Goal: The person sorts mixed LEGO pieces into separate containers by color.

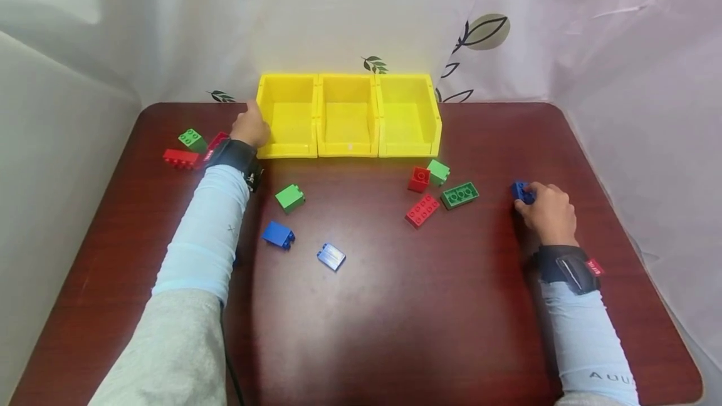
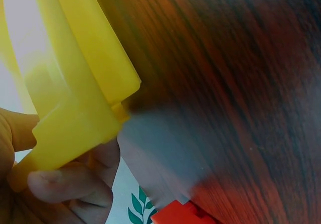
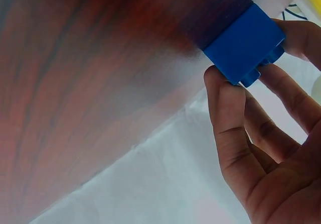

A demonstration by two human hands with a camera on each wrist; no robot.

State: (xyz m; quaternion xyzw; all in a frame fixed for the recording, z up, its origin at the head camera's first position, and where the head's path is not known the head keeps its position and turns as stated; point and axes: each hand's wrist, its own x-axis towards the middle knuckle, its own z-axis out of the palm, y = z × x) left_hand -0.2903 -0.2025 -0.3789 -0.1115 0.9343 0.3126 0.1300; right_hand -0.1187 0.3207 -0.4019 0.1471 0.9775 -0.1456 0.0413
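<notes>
At the back of the table my left hand (image 1: 251,126) grips the upper left edge of the leftmost yellow bin (image 1: 289,150). In the left wrist view the fingers (image 2: 75,186) curl round a corner of the yellow wall (image 2: 75,111). Over on the right side, my right hand (image 1: 548,213) holds a blue toy brick (image 1: 520,191) between thumb and fingers. The right wrist view shows this brick (image 3: 246,45) pinched at its sides, its studs toward the palm, close to the tabletop.
Two more yellow bins (image 1: 348,148) adjoin the gripped one. Red and green bricks (image 1: 423,210) lie in front of the right bin. Near the left forearm are a green brick (image 1: 290,198), a blue brick (image 1: 278,235) and a shiny blue piece (image 1: 331,257). Red bricks (image 1: 181,158) lie far left.
</notes>
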